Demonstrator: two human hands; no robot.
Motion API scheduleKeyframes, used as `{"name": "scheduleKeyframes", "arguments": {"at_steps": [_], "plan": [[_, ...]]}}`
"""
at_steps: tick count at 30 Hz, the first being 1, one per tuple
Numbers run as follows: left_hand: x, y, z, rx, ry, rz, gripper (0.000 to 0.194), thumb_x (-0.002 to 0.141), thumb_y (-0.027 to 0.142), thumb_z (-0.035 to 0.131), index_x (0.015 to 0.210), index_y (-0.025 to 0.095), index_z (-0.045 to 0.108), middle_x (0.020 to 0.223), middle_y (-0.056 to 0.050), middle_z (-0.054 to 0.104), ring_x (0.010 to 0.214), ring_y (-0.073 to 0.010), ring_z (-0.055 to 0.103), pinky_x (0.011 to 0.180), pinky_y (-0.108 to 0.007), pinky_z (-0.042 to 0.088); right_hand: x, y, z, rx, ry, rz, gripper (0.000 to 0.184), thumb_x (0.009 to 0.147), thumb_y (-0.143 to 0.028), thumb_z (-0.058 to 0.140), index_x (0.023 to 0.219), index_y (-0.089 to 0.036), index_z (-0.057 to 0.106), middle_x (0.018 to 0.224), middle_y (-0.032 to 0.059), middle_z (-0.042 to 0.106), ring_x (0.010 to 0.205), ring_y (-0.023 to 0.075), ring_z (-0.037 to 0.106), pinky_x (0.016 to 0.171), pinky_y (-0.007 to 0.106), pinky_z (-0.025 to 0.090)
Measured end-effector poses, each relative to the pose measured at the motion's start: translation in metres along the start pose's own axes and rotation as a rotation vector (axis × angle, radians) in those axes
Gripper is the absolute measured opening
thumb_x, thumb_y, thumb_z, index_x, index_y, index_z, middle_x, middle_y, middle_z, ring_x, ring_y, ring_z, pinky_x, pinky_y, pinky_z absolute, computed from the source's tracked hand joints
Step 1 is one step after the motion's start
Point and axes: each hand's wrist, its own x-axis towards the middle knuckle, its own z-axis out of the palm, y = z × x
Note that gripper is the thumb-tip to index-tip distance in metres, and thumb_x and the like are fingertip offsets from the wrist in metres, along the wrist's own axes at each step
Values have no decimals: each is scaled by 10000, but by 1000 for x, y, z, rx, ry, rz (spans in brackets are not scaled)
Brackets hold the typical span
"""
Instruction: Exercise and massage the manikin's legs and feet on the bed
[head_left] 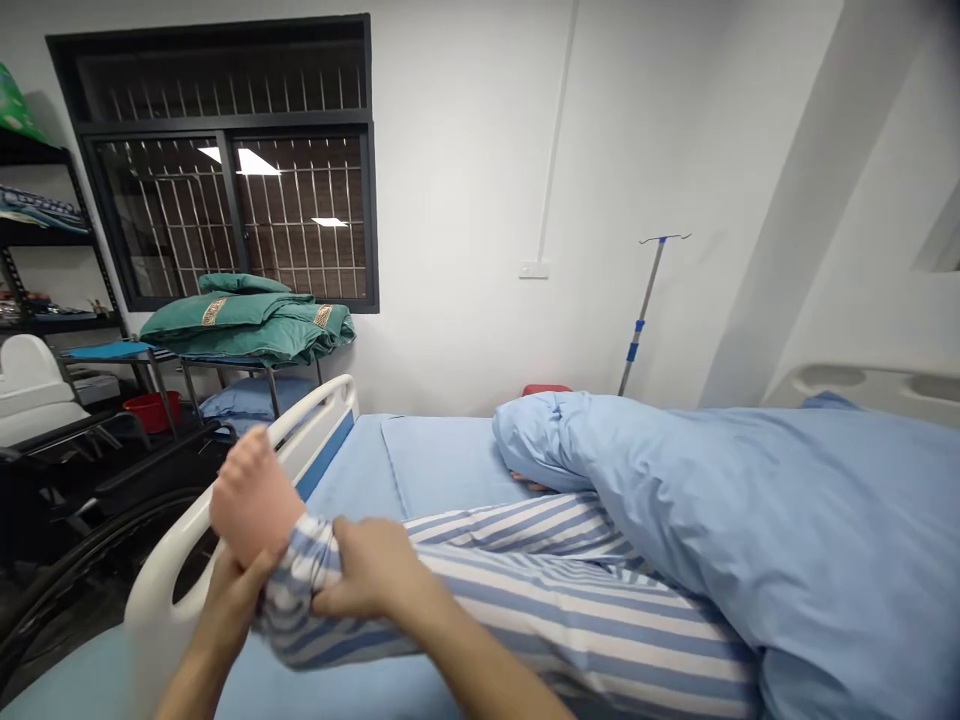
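Two bare forearms reach in from the lower edge of the view. The left hand [231, 608] is cupped under a bare foot [251, 497], fingers pressed together against the ankle, and the foot is lifted. The right hand [367, 570] is closed on a striped pajama trouser leg [322, 590], pinching the gathered cuff. The leg is stretched across a blue sheet [450, 465], just beside a white bed side rail [169, 590]. A blue quilt [697, 520] is heaped over the lying person. An IV pole [645, 310] and folded green blankets [247, 320] are seen beyond.
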Motion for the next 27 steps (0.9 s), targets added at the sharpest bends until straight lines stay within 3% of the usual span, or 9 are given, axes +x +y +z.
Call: {"name": "scheduleKeyframes", "arguments": {"at_steps": [2, 5, 7, 9, 12, 16, 20, 23, 27], "plan": [[10, 58, 12, -4, -122, 86, 416, 595, 562, 613, 728, 168, 607, 673, -27, 651, 693, -231, 615, 578, -300, 511, -16, 4, -52, 25, 104, 10, 515, 580, -540, 607, 979, -218, 570, 818, 49, 675, 712, 269, 631, 551, 301, 415], [16, 146, 40, 28, -62, 335, 436, 641, 561, 602, 800, 155, 601, 712, -9, 622, 656, -158, 560, 532, -229, 457, -44, 13, -114, 97, 288, -8, 431, 628, -468, 618, 977, -221, 572, 794, 4, 658, 694, 213, 610, 566, 260, 395], [12, 192, 57, 69, -53, 496, 439, 658, 562, 599, 823, 155, 600, 713, 5, 590, 633, -120, 517, 512, -198, 418, -60, 19, -141, 138, 376, -2, 394, 656, -432, 612, 979, -209, 583, 788, -8, 645, 704, 192, 600, 577, 238, 389], [5, 221, 69, 86, 0, 620, 434, 684, 572, 576, 819, 160, 597, 690, 18, 551, 600, -91, 472, 492, -180, 374, -73, 23, -158, 172, 425, -20, 349, 686, -402, 591, 973, -203, 596, 777, -17, 634, 714, 178, 595, 587, 224, 387], [-3, 232, 73, 92, 42, 707, 412, 710, 562, 560, 820, 167, 601, 671, 26, 521, 579, -76, 440, 481, -170, 344, -80, 24, -165, 197, 442, -35, 319, 698, -388, 580, 961, -210, 602, 764, -26, 623, 723, 175, 594, 595, 219, 387], [0, 207, 62, 49, 64, 585, 385, 676, 522, 599, 814, 163, 596, 683, 26, 558, 595, -91, 474, 497, -184, 376, -71, 17, -148, 166, 401, -7, 365, 670, -437, 599, 963, -220, 577, 769, -17, 629, 709, 188, 593, 597, 236, 384], [9, 155, 39, -12, 24, 327, 378, 602, 483, 650, 773, 152, 592, 683, 10, 615, 641, -149, 547, 524, -224, 444, -47, 9, -105, 76, 340, 12, 419, 649, -495, 588, 960, -218, 542, 762, 17, 647, 690, 219, 601, 583, 271, 380], [9, 93, 15, -48, -46, 139, 401, 555, 454, 673, 820, 158, 616, 745, -27, 675, 761, -240, 620, 611, -294, 519, -25, 4, -55, 20, 252, 23, 458, 626, -516, 576, 973, -220, 535, 796, 53, 665, 698, 250, 620, 590, 307, 402], [-7, -16, -8, 94, 34, -107, 462, 433, 469, 725, 798, 202, 631, 832, -70, 716, 914, -346, 632, 696, -400, 552, 1, 1, 35, 25, 104, -17, 594, 531, -526, 624, 1035, -219, 562, 819, 69, 686, 733, 290, 644, 615, 354, 461]]}}
